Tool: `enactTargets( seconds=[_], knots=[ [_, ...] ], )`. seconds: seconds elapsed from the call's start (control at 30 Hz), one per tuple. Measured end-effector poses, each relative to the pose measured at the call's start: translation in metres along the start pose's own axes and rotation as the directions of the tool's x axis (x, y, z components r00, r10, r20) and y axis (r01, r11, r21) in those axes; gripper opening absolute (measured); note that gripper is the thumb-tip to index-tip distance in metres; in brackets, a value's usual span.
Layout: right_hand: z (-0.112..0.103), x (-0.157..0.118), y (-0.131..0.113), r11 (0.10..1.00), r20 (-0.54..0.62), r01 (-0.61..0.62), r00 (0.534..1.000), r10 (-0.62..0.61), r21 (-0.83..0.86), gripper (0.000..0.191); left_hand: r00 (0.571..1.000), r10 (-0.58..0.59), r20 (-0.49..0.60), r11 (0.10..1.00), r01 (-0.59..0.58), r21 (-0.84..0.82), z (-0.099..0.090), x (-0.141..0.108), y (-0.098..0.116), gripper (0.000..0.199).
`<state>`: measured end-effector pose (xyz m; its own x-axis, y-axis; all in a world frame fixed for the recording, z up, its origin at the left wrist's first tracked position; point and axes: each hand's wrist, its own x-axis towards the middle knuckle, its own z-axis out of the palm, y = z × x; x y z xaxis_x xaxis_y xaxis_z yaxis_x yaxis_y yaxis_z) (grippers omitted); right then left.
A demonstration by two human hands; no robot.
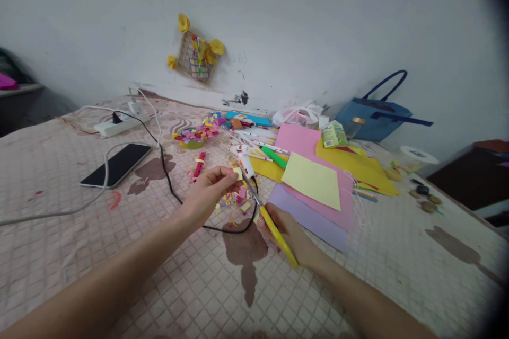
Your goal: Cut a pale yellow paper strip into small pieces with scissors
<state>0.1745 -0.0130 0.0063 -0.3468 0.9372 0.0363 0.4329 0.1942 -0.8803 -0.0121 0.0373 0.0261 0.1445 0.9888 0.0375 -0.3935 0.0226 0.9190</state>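
Between the thumb and fingers of my left hand (210,190) is a small pale yellow piece of paper (237,173). My right hand (287,230) grips a pair of scissors (274,225) with yellow handles. The scissor blades point up and left, their tips close to the paper piece; whether they touch it I cannot tell. Beneath the hands lie many paper scraps (238,198) in yellow and pink. Just beyond the blades rests a white glue gun (245,161) with a black cord. A red clip-like strip (199,166) sits left of it.
A phone (117,165) and a power strip (121,123) with cords lie at the left. A bowl of paper cuttings (193,140) stands further back. Coloured paper sheets (314,180), a green marker (273,157), a small box (334,135) and a blue bag (374,116) are at the right.
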Motion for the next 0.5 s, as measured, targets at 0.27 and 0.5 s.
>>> enactTargets(
  seconds=[0.27, 0.5],
  knots=[
    [0.0002, 0.0004, 0.0021, 1.000, -0.017, 0.012, 1.000, -0.012, -0.023, 0.025, 1.000, -0.008, 0.012, 1.000, 0.008, -0.010, -0.0015, 0.0013, 0.0006, 0.014],
    [0.0009, 0.0001, 0.0019, 1.000, -0.011, -0.012, 1.000, 0.012, 0.000, 0.026, 1.000, -0.018, 0.021, 1.000, 0.018, 0.020, -0.0029, 0.0021, 0.0030, 0.015]
  ],
)
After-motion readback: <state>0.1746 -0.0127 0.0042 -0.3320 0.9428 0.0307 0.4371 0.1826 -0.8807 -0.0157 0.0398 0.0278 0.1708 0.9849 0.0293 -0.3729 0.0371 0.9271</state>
